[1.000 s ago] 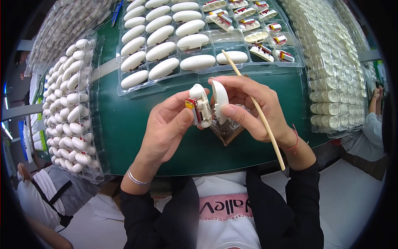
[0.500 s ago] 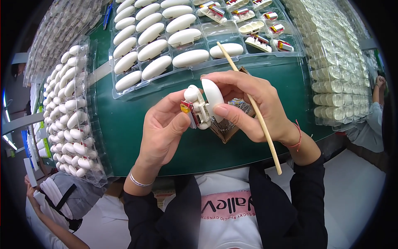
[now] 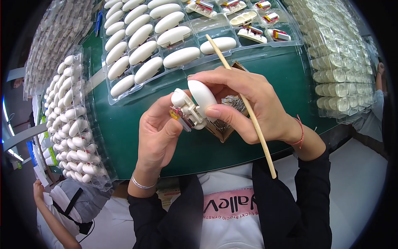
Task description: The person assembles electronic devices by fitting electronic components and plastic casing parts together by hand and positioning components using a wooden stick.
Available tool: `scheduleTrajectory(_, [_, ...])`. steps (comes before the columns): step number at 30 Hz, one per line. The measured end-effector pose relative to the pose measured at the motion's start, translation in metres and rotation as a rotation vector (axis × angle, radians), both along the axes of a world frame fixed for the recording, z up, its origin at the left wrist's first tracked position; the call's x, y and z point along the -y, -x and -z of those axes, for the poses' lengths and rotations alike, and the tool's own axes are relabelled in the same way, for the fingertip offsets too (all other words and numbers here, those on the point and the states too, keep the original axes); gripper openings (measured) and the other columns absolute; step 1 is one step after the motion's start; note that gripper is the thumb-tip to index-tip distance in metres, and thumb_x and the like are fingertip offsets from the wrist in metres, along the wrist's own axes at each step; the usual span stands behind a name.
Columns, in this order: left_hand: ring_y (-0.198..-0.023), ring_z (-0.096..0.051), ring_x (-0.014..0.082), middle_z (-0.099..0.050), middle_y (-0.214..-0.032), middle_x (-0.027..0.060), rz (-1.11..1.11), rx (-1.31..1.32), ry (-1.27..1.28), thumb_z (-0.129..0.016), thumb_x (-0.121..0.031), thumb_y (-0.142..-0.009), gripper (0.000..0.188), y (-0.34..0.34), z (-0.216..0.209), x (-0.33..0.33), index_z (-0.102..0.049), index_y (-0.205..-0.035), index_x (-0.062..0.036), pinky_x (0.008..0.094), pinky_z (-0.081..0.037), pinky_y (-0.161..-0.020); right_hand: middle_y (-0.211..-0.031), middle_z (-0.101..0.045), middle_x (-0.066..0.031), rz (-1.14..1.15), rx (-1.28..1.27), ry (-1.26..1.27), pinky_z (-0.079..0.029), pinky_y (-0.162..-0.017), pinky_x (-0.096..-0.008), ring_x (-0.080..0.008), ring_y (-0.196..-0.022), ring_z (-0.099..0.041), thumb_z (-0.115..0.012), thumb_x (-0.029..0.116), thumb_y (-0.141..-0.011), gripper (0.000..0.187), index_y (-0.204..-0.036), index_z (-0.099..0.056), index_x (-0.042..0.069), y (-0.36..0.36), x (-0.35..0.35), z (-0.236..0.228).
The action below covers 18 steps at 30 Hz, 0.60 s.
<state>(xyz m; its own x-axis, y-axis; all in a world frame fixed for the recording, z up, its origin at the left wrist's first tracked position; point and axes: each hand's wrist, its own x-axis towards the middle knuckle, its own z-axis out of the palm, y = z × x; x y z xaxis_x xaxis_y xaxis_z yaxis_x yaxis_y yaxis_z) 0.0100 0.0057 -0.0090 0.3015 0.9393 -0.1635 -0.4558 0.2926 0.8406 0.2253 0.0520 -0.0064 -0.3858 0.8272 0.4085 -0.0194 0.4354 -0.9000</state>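
Between thumb and fingers, my left hand (image 3: 159,133) grips a white plastic housing half (image 3: 186,108) with a small battery and thin wires on its outer side. My right hand (image 3: 244,106) pinches a smooth white oval shell (image 3: 202,97), held upright close against the housing half; whether they are joined I cannot tell. A slim wooden stick (image 3: 255,120) also rests in my right hand, slanting across its back and past the wrist. Beneath my right hand stands a small cardboard box (image 3: 223,135) with many thin metal pieces (image 3: 233,103), partly hidden by the fingers.
A clear tray (image 3: 195,62) of white oval shells and battery-fitted parts lies on the green table (image 3: 124,137). Loaded trays of white parts (image 3: 72,124) are stacked at left, clear trays (image 3: 336,79) at right. A blue pen (image 3: 98,23) lies far left. Another person's arm (image 3: 54,220) shows lower left.
Both hands with the housing half and the shell have shifted slightly left in the picture. The housing half is tilted more, and the whole view has moved a little.
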Motion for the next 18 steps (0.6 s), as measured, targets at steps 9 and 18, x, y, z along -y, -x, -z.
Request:
scheduleTrajectory(9, [-0.103,-0.061,0.0184,-0.064,-0.112,0.0096,-0.090,-0.108,-0.080,-0.084,-0.006,-0.072,0.051,-0.001,0.002,0.000,-0.067,-0.119,0.0021,0.0325,-0.050,-0.091,-0.095,-0.070,-0.0146,-0.086,-0.053,0.115,-0.054,-0.076,-0.0312,-0.0215,-0.083,-0.069,-0.065,0.002,-0.085,0.033,-0.117,-0.063,-0.001,0.000,0.002,0.004])
scheduleTrajectory(18, [-0.097,-0.063,0.0190,-0.062,-0.111,0.0117,-0.090,-0.114,-0.216,-0.081,0.013,-0.066,0.056,-0.001,0.007,-0.004,-0.065,-0.119,0.0025,0.0286,-0.060,-0.079,-0.092,-0.072,-0.0107,-0.192,-0.106,0.361,-0.053,-0.068,-0.0261,-0.0122,-0.077,-0.066,-0.059,-0.002,-0.088,0.031,-0.119,-0.064,-0.001,0.001,0.005,0.001])
